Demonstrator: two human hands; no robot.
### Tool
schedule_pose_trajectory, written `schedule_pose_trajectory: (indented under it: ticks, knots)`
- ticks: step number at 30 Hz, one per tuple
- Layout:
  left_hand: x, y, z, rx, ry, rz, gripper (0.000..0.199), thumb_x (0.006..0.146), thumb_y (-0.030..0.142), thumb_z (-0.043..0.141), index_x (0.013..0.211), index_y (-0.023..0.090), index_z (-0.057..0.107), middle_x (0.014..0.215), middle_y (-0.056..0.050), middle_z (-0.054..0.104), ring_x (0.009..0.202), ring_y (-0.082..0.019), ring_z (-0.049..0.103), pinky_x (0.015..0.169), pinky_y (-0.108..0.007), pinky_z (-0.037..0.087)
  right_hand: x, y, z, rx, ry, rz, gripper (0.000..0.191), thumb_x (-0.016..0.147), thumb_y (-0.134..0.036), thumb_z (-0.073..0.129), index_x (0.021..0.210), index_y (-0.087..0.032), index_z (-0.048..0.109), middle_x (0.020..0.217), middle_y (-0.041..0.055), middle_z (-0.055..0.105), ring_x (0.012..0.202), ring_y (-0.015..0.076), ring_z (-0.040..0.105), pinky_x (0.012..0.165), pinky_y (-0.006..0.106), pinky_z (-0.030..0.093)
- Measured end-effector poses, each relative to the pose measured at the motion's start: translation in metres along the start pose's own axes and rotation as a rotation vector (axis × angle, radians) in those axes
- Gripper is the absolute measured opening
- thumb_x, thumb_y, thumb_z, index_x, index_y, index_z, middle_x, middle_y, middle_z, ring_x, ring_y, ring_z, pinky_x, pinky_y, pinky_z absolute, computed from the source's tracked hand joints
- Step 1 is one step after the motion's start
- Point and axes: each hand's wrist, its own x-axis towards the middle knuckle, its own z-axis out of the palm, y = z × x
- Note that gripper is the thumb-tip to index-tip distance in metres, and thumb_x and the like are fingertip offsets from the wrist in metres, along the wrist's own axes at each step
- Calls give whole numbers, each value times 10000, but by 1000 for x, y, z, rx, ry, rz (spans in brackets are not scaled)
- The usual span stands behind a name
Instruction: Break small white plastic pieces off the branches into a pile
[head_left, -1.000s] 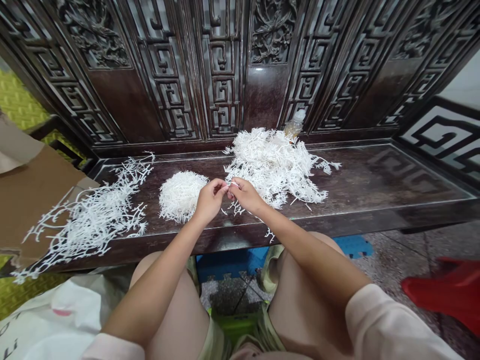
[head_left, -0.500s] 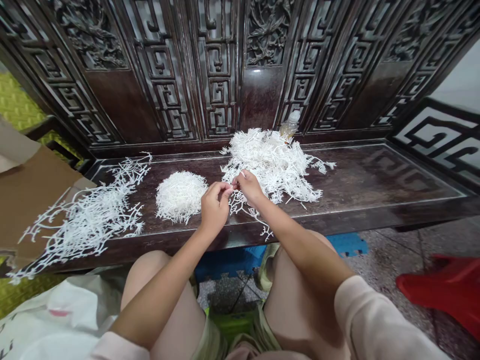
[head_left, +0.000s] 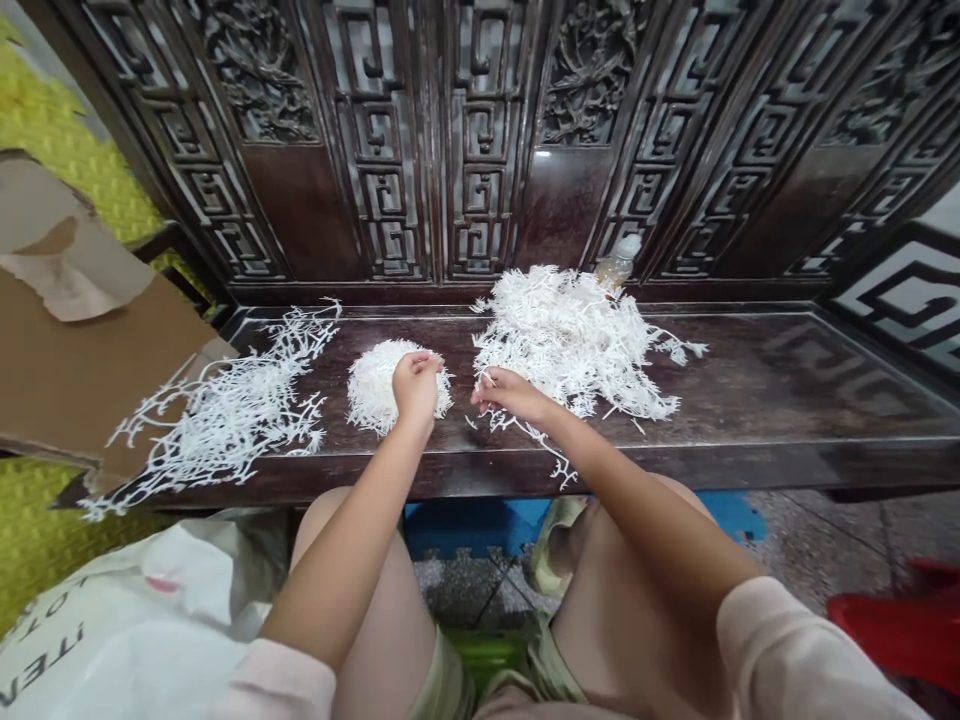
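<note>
The person wears pale pink sleeves (head_left: 802,650) and khaki shorts (head_left: 446,690).

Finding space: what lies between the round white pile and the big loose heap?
Dark wooden bench in a narrow strip, in the head view, with the left hand and right hand at its near end.

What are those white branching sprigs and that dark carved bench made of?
The white branching sprigs look like matte plastic or foam, though uncertain: even chalky colour, no sheen. The dark carved bench seems polished hardwood, its top glossy with reflections.
</note>
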Motion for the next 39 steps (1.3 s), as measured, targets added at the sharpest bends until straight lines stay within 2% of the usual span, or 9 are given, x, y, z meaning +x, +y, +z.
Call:
schedule_pose_trajectory:
  ticks: [4, 8, 12, 15, 19, 23, 27, 32, 39]
  knots:
    - [5, -1, -3, -19, 92, 6, 114, 636, 182, 507, 733, 175, 448, 701, -3, 575, 654, -94, 553, 673, -242, 419, 24, -7, 6, -235, 24, -17, 128, 653, -78, 458, 648, -176, 376, 631, -5, 575, 531, 78, 503, 536, 215, 399]
    - [10, 7, -16, -170, 189, -83, 118, 616, 125, 496, 721, 164, 457, 661, 12, 543, 588, -69, 513, 634, -219, 403, 64, -42, 28, -325, 10, -133, 107, 686, -74, 459, 743, -163, 446, 670, 3, 591, 592, 87, 540, 578, 223, 432]
    - [11, 17, -32, -358, 283, -180, 143, 579, 103, 516, 708, 151, 474, 629, 29, 505, 526, -49, 460, 584, -203, 373, 95, -71, 55, -637, -149, -182, 164, 736, -213, 523, 890, -163, 550, 877, 44, 635, 815, 134, 571, 732, 253, 425]
    - [10, 22, -39, -362, 286, -236, 158, 561, 91, 503, 706, 148, 484, 631, 33, 497, 497, -42, 425, 550, -198, 344, 103, -66, 60, -969, -63, -46, 258, 775, -364, 486, 803, -138, 607, 899, 81, 641, 880, 178, 559, 769, 248, 392]
    - [7, 26, -40, -343, 172, -308, 170, 568, 106, 472, 733, 143, 494, 645, 14, 514, 498, -51, 425, 531, -202, 327, 83, -26, 48, -1175, 177, 132, 365, 831, -372, 382, 770, -93, 610, 882, 151, 626, 853, 195, 567, 747, 264, 376]
    - [4, 29, -39, -326, 146, -307, 179, 564, 112, 464, 738, 141, 496, 649, 8, 512, 517, -57, 438, 539, -203, 330, 42, 30, 40, -1200, 205, 299, 225, 754, -312, 519, 749, -110, 618, 787, 123, 627, 776, 186, 578, 689, 256, 392]
    - [1, 27, -37, -324, 102, -338, 157, 581, 143, 465, 733, 142, 505, 650, 8, 517, 505, -56, 432, 541, -206, 334, 9, 68, 44, -1274, 295, 242, 340, 730, -397, 531, 954, -146, 576, 985, 119, 570, 899, 200, 529, 739, 275, 379]
    - [3, 24, -39, -267, 62, -329, 146, 587, 159, 478, 722, 140, 530, 629, 4, 527, 497, -66, 443, 528, -212, 334, -13, 76, 50, -1414, 251, 123, 201, 807, -238, 429, 953, -171, 550, 992, 101, 547, 922, 191, 496, 787, 299, 338]
    - [24, 19, -55, -211, 211, -172, 253, 541, 111, 574, 793, 133, 570, 692, -7, 575, 543, -70, 497, 581, -223, 394, -27, 50, 39, -1319, 271, 45, 281, 813, -109, 313, 934, -160, 562, 971, 76, 593, 887, 152, 521, 790, 254, 329]
